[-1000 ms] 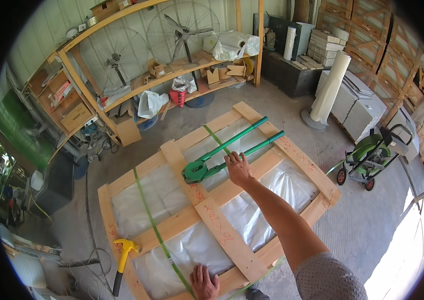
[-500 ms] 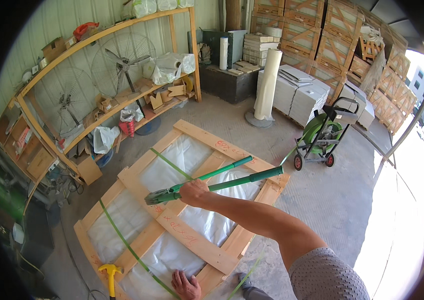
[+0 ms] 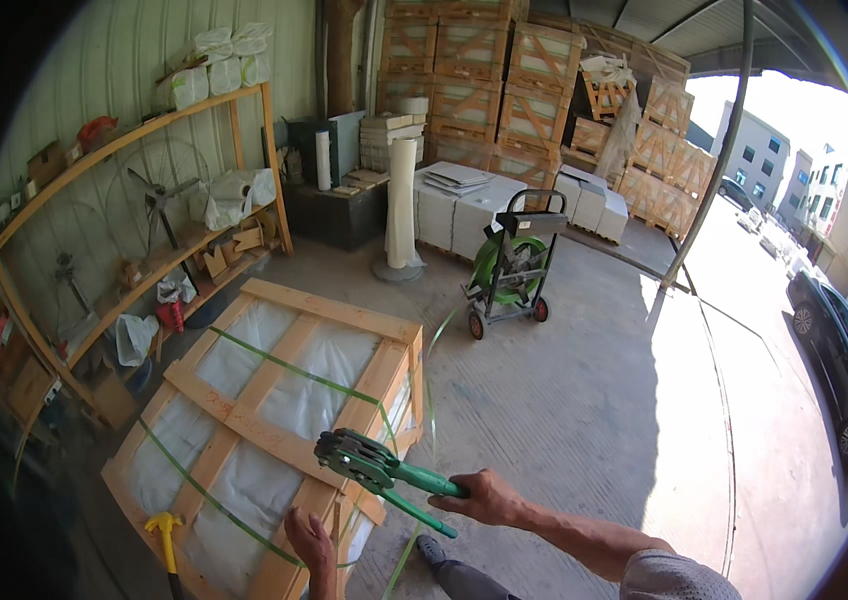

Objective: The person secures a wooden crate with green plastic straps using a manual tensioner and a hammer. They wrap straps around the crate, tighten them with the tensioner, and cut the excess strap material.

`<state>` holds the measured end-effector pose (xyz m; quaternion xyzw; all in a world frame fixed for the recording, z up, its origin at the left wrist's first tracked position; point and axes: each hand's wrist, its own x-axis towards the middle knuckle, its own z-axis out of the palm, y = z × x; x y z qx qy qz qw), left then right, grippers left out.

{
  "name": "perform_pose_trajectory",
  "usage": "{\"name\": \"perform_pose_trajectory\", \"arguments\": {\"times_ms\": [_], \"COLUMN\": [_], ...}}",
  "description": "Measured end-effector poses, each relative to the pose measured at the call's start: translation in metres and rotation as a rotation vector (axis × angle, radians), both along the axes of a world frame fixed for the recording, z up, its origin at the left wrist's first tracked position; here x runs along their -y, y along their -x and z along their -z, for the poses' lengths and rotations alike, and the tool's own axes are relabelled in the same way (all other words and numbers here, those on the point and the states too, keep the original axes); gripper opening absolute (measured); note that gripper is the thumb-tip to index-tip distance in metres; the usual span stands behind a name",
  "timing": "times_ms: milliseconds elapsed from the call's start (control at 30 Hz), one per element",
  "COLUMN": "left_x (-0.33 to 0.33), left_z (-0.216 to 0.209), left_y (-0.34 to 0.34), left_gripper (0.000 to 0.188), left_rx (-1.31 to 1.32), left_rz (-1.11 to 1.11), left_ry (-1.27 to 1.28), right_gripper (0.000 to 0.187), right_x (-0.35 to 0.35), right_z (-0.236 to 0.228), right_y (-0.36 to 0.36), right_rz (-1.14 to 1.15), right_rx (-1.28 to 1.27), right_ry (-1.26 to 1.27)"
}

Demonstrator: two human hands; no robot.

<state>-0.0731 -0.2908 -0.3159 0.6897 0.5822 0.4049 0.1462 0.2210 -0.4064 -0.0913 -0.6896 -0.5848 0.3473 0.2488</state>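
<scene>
My right hand [image 3: 486, 498] is closed around one long handle of a green strapping sealer [image 3: 389, 470]. Its dark metal jaws hang over the right edge of a wooden crate [image 3: 364, 398]. The second handle swings lower, apart from the gripped one. Beside the near right edge of the crate is my left hand [image 3: 311, 542], fingers loosely extended, with nothing seen in it. Close by, a green strap [image 3: 206, 492] runs across the crate top. A second green strap [image 3: 294, 370] crosses farther back and bends down over the right side. White plastic sheeting shows between the boards.
A yellow-headed hammer [image 3: 164, 525] lies at the crate's near left. Ahead stands a wheeled strap reel cart [image 3: 514, 265], with a tall wrapped roll [image 3: 401, 205] behind it. Wooden shelving [image 3: 184, 255] lines the left wall; stacked crates [image 3: 499, 90] fill the back. A dark car [image 3: 834, 350] stands outside.
My view has turned right. The sealer has moved from above the crate's middle to its right edge, with its handles now pointing toward me. My left hand has lifted from lying flat on the sheeting.
</scene>
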Motion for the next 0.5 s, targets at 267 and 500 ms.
{"name": "perform_pose_trajectory", "arguments": {"times_ms": [267, 500], "left_x": [0.203, 0.222], "left_z": [-0.006, 0.077], "left_y": [-0.065, -0.054], "left_gripper": [0.049, 0.025], "left_rx": [1.012, 0.519], "left_rz": [0.098, -0.211], "left_ry": [0.915, 0.761], "right_gripper": [0.042, 0.031], "right_x": [0.092, 0.094], "right_z": [0.073, 0.106], "right_y": [0.068, 0.063], "right_rz": [-0.136, -0.239], "right_rx": [-0.163, -0.240], "right_ry": [0.300, 0.516]}}
